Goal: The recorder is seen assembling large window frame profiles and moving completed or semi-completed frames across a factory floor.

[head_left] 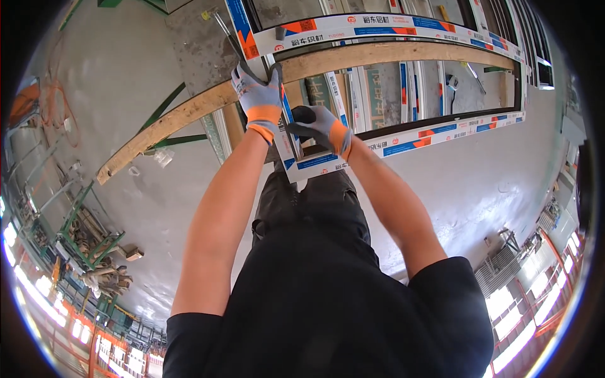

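A long rectangular window frame (pixel 419 142), covered in white film with blue and orange patches, rests in front of me. My left hand (pixel 257 97), in a grey glove with an orange cuff, is closed around its left end bar, thumb on the inner side. Just to the right, my right hand (pixel 321 128), gloved the same way, is inside the frame's near left corner. Its fingers are bent together against the inner edge of the end bar. Whatever they pinch is hidden by the glove.
A long wooden beam (pixel 164 129) passes beneath the frame, on green metal legs (pixel 165 104). Beyond lies a second wrapped frame (pixel 372 30). Several wrapped profiles (pixel 359 94) show through the opening. Green racks with scrap (pixel 91 246) stand at the left, an orange hose (pixel 60 104) farther up.
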`<state>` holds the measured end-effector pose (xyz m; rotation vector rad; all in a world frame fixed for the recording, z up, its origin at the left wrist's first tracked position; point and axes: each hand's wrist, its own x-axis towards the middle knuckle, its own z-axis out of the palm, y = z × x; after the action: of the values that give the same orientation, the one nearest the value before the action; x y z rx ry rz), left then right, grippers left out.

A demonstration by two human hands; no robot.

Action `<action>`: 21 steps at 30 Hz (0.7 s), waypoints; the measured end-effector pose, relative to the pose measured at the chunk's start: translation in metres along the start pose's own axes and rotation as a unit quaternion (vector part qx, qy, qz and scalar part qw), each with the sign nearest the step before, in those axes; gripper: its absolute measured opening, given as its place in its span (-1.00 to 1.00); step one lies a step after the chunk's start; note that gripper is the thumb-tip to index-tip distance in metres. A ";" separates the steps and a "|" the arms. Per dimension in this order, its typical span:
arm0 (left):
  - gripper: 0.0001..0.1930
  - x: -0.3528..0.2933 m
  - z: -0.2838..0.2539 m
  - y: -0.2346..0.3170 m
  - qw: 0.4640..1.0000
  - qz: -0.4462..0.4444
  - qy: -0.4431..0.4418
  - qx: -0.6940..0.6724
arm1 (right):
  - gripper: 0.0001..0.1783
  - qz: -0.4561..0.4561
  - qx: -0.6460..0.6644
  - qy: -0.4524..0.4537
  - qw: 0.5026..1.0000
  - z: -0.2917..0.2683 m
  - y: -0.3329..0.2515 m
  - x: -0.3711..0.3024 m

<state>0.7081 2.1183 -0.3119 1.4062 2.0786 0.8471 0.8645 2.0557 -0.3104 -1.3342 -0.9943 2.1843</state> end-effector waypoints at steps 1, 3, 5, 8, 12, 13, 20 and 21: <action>-0.21 0.001 0.001 0.001 1.000 0.000 -0.001 0.000 | -0.71 0.000 0.000 0.000 1.000 -0.004 -0.010 0.003; -0.21 0.003 0.003 -0.004 0.998 0.014 0.047 0.048 | -0.66 0.054 0.035 -0.085 0.994 -0.010 -0.018 0.014; -0.12 -0.002 0.003 0.012 0.998 0.016 0.021 0.055 | -0.64 0.059 0.033 -0.073 0.995 -0.019 -0.004 0.020; -0.03 -0.002 0.007 0.024 0.994 0.024 -0.004 0.108 | -0.65 0.073 0.007 -0.100 0.992 -0.021 -0.001 0.024; -0.07 -0.004 0.008 0.028 0.989 0.004 -0.032 0.145 | -0.70 0.068 0.097 -0.045 0.992 -0.018 0.005 0.021; -0.09 -0.004 0.007 0.028 0.988 -0.013 -0.045 0.147 | -0.73 0.079 0.201 -0.051 0.975 -0.016 0.004 0.018; 0.01 -0.007 0.013 0.019 0.989 -0.006 -0.026 0.143 | -0.55 0.034 -0.076 -0.117 0.990 -0.034 0.007 0.003; 0.01 -0.004 0.017 0.021 0.989 -0.008 -0.026 0.144 | -0.55 0.036 -0.076 -0.119 0.989 -0.037 0.012 0.008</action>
<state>0.7341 2.1242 -0.3083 1.5370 2.2351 0.5124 0.8942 2.0663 -0.3351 -1.2080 -1.2412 2.4064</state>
